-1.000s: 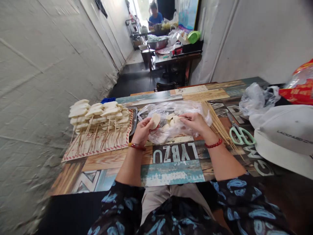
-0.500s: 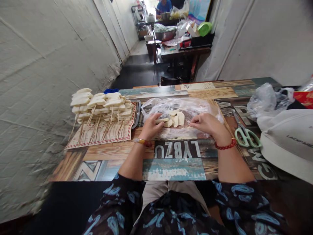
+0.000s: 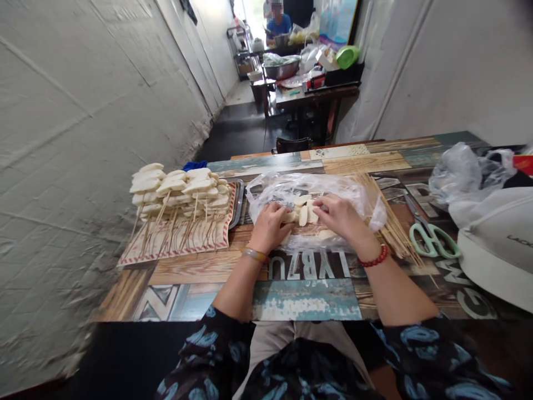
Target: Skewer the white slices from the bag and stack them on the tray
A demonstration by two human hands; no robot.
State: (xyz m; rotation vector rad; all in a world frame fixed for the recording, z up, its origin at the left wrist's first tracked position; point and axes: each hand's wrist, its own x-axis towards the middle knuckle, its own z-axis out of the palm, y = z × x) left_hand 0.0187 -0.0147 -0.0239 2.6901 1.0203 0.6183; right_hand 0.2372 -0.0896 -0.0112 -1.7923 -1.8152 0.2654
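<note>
Several white oval slices (image 3: 303, 215), which look like rice cake, lie on a spread clear plastic bag (image 3: 266, 186) in front of me. My left hand (image 3: 272, 225) is at the left side of these slices, thumb and fingers closed round a slice mostly hidden by the fingers. From the right, my right hand (image 3: 338, 215) reaches in, its fingertips pinching the edge of a white oval slice (image 3: 311, 211). One loose slice (image 3: 328, 234) lies below the right hand. Beside the bag's right edge lie thin bamboo skewers (image 3: 389, 222).
At the left, skewered slices (image 3: 179, 186) are stacked on a paper-lined metal tray (image 3: 238, 203), sticks toward me. Green-handled scissors (image 3: 433, 240), a white cap (image 3: 495, 244) and a crumpled plastic bag (image 3: 456, 172) are at the right. A person (image 3: 278, 23) sits far back.
My right hand has moved left and away from me, from the bag's near right part to the slices. My left hand has shifted slightly right, toward the pile. The view has tilted up slightly.
</note>
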